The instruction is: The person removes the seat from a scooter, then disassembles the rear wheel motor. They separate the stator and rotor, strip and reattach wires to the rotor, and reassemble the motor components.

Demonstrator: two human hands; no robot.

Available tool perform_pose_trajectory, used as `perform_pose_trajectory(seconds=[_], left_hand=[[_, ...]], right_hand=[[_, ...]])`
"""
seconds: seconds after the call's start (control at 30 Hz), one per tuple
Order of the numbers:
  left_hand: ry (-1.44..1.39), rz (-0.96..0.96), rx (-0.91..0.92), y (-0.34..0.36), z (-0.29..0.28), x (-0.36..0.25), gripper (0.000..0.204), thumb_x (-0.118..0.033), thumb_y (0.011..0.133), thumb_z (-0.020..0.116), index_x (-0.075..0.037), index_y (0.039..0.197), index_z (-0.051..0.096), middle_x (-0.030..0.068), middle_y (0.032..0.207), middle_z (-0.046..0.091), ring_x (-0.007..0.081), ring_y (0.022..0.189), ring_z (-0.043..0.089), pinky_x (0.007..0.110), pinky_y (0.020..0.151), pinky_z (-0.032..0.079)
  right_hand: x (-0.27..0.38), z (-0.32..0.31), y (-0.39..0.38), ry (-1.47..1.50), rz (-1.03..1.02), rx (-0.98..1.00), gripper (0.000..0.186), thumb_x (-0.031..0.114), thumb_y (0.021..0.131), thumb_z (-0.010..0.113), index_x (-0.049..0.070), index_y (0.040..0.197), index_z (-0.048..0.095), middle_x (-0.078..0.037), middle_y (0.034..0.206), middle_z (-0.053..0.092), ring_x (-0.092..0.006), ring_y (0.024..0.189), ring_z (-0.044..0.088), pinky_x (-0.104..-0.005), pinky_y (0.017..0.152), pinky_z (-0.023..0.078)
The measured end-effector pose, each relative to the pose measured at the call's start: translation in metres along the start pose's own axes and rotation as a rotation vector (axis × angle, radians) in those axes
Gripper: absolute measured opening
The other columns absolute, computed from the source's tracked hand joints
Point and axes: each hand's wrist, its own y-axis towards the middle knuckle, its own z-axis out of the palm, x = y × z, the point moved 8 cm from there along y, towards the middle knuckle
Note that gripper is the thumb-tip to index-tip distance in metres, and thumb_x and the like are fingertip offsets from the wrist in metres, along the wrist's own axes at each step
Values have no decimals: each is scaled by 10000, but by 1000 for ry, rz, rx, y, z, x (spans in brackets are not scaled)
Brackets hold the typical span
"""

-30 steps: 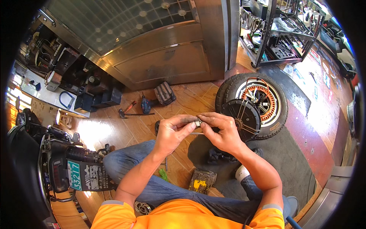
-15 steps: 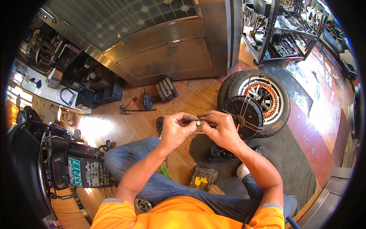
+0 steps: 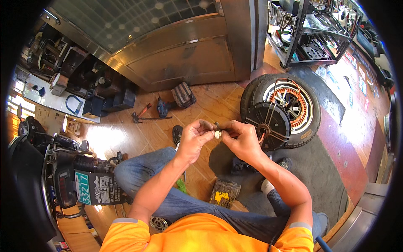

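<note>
My left hand (image 3: pixel 197 138) and my right hand (image 3: pixel 239 138) meet in front of me, thumbs and fingers pinched on a small pale part (image 3: pixel 218 134), perhaps a connector; its detail is too small to make out. Beyond my right hand lies a wheel (image 3: pixel 308 111) with an orange ring of copper-coloured windings (image 3: pixel 300 122) exposed inside the rim. A round black cover (image 3: pixel 277 128) with ribs leans on it, and a wire runs near its hub.
A motorcycle (image 3: pixel 63 176) is at left. A cordless drill (image 3: pixel 161 108), hammer (image 3: pixel 136 117) and striped bag (image 3: pixel 183 94) lie before a metal door (image 3: pixel 180 63). A tool cart (image 3: pixel 315 31) stands upper right. A grey mat (image 3: pixel 319 180) and yellow-stained block (image 3: pixel 224 193) are below the wheel.
Both my hands have risen slightly in view, still pinched together, and the small pale part shows a little more between my fingertips. The surroundings have shifted slightly with the camera.
</note>
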Motion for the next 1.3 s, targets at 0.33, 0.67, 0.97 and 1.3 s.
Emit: perform_pose_trajectory(seconds=[0.33,0.67,0.97,1.3], left_hand=[[464,267,-34,-11,15,-28,192,61,851,633,9,1027,689,57,1003,683,123,906,650,269,782,532],[705,216,-49,-12,22,-58,218,-113,894,752,30,1040,677,97,996,710,136,915,678,282,782,560],[317,151,-7,-7,14,-54,192,-176,1005,620,-35,1115,549,110,1013,707,117,858,655,267,779,547],[280,269,-20,-5,5,-76,184,-170,1004,616,-81,1149,547,115,1068,705,117,913,655,258,808,514]], right_hand=[[-13,8,-4,285,91,16,202,-40,917,601,-36,1118,581,-79,977,678,-103,905,647,-254,805,539],[-4,7,-1,217,41,-8,235,-6,913,606,-79,1134,643,-123,970,724,-144,887,691,-283,778,570],[-12,20,1,361,178,140,313,87,920,649,-70,1191,644,-60,916,702,-100,822,643,-260,775,528],[-4,22,8,277,35,45,266,120,924,698,-30,1138,646,-47,853,664,-82,776,576,-272,711,502]])
